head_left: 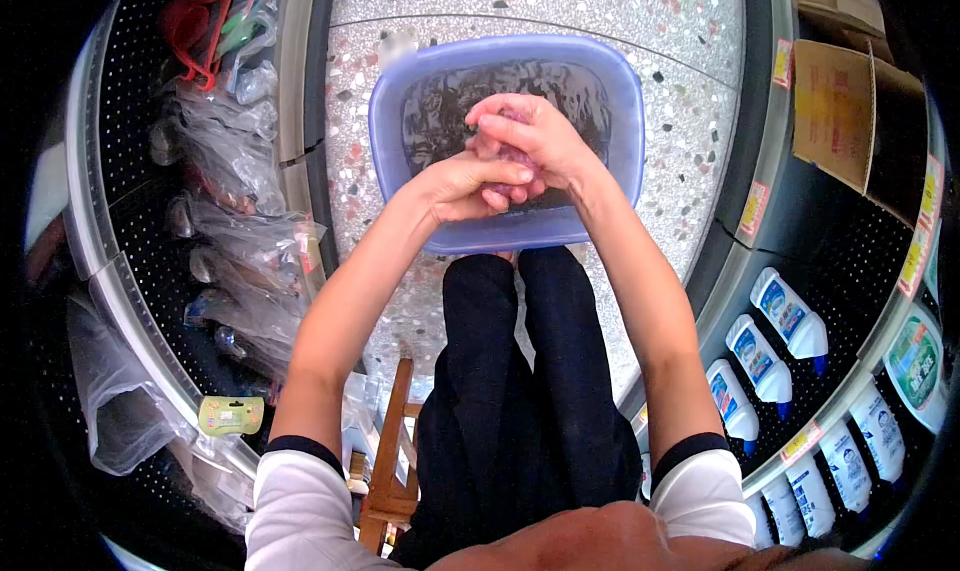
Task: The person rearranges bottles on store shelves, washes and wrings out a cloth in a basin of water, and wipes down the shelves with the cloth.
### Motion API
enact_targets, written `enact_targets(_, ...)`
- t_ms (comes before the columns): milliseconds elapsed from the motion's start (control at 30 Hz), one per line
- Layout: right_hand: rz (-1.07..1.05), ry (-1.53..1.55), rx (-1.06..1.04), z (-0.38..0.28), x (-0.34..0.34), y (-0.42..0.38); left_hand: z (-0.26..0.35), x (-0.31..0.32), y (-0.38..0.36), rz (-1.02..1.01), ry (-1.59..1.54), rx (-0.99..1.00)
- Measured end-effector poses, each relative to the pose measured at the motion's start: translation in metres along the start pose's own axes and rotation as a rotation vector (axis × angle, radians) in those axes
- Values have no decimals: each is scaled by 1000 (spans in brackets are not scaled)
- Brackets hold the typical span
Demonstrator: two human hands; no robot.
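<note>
Over a blue-purple plastic basin (385, 131) of dark water, my two hands are pressed together around a wadded, purplish-pink cloth (510, 158). My left hand (465, 186) is below and to the left, its thumb laid across the bundle and its fingers curled under it. From the upper right my right hand (540, 141) wraps over the same bundle, fingers bent. Most of the cloth is hidden inside the hands, so its shape and size cannot be made out. The basin rests on the speckled floor in front of my knees.
Shelves flank me closely on both sides. Plastic-wrapped goods (235, 171) and a red plastic item (205, 21) line the left one. White bottles (790, 316) and a cardboard box (835, 111) stand on the right. A wooden stool (390, 471) shows beside my legs.
</note>
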State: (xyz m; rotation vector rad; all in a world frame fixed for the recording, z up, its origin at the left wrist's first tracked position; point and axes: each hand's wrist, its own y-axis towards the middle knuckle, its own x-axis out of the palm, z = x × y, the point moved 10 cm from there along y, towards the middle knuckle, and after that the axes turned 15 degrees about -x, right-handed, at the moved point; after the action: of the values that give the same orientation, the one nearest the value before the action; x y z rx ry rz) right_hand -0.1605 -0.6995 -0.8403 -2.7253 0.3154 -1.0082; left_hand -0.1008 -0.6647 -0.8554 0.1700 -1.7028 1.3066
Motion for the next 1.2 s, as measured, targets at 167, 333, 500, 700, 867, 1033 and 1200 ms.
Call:
enact_targets(167,68,-107,45,6,-13,7,0,2,10,61,-3,-28)
enact_targets(333,126,-216,73,14,-24,13,3,-4,18,182,113,19)
enact_targets(500,230,-458,77,16,-40,16,5,-27,28,459,239,128)
enact_targets(700,338,-1099,-65,-3,-49,19,24,-44,20,950,726,357)
enact_targets(867,470,-1203,-57,-4,-55,14,36,-37,16,1070,969,538)
enact_targets(1033,576,-1196,89,8,-63,8,33,-33,11,1083,1034,573)
enact_targets(1200,659,-1160,137,-5,-57,-11,22,-33,5,1136,1035,524)
